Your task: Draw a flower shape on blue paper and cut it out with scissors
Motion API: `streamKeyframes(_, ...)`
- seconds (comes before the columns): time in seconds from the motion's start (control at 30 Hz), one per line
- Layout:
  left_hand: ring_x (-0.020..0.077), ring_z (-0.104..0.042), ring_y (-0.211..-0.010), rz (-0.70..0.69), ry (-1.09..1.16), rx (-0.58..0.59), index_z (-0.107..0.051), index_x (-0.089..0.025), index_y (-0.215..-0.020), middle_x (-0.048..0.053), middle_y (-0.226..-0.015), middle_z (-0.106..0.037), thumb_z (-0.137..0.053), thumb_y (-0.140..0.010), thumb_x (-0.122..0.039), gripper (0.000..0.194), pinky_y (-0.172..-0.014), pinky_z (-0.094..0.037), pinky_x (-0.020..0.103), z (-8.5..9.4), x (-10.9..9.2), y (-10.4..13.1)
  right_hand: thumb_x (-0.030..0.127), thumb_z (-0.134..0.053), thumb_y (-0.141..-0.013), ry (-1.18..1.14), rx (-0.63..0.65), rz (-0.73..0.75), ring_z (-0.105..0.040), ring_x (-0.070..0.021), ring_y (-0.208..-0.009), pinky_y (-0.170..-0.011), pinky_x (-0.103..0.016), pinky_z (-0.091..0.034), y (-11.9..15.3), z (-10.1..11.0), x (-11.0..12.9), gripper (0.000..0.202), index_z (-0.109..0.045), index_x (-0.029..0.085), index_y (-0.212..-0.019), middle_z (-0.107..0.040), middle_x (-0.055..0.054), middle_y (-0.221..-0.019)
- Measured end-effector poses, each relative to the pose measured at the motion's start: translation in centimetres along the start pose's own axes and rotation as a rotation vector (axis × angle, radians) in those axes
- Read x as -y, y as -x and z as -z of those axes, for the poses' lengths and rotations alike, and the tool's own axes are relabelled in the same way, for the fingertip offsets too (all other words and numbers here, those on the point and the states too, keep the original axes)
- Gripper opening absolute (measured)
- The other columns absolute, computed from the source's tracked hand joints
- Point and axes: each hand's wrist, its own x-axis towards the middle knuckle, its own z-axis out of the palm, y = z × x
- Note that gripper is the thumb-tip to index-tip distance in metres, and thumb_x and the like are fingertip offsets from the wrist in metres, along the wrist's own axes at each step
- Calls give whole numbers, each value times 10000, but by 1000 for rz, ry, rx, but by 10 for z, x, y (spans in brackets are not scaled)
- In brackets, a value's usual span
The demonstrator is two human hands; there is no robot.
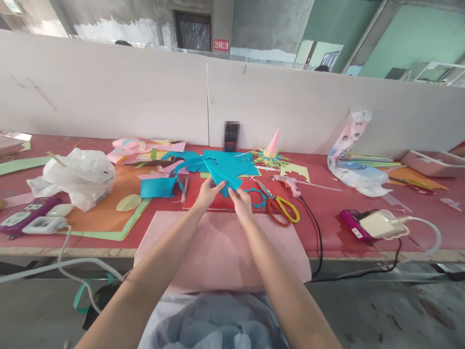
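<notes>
Both my hands hold a blue paper sheet (217, 175) above the table's middle. The sheet is folded or rolled into a narrow, pointed shape. My left hand (210, 192) pinches its left side, and my right hand (240, 198) pinches the lower right corner. Beyond them lie more blue sheets (232, 164). A curved blue strip (158, 187) rests to the left. Scissors (278, 201) with red and yellow handles lie right of my right hand, beside a scalloped blue ring (257, 198). A pink paper cone (273, 142) stands upright on a fringed green and yellow base.
A pink glue gun (289, 184) with a black cable lies behind the scissors. At left are a crumpled white bag (82, 174), orange paper (101, 213) and a purple power strip (27, 218). Another power strip (358, 227) and a pink tray (434, 163) are at right.
</notes>
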Motion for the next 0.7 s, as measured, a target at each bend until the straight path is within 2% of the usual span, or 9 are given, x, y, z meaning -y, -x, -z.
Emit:
streamKeyframes(0.23, 208, -638, -832, 26, -18, -2, -598, -164, -893, 41, -904, -705, -743, -596, -457, 442, -753, -511, 334, -3, 0, 0, 528, -565, -753, 49, -13, -2, -370, -110, -558, -552, -229, -330, 0, 2, -1, 363, -608, 170, -715, -469, 39, -578)
streamKeyframes(0.37, 229, -642, -855, 44, -16, 14, -596, -151, -904, 63, -921, -705, -743, -596, -449, 453, -774, -506, 364, -4, 0, 1, 527, -564, -759, 73, -3, -1, -365, -110, -554, -549, -229, -318, 0, 3, -1, 362, -587, 175, -681, -452, 43, -563)
streamKeyframes(0.7, 249, -644, -893, 56, -32, 60, -598, -144, -952, 92, -967, -700, -732, -635, -440, 453, -792, -505, 381, -1, 9, 0, 483, -564, -772, 30, 3, 9, -467, -143, -610, -609, -255, -391, 0, 3, -3, 316, -637, 176, -749, -563, 9, -630)
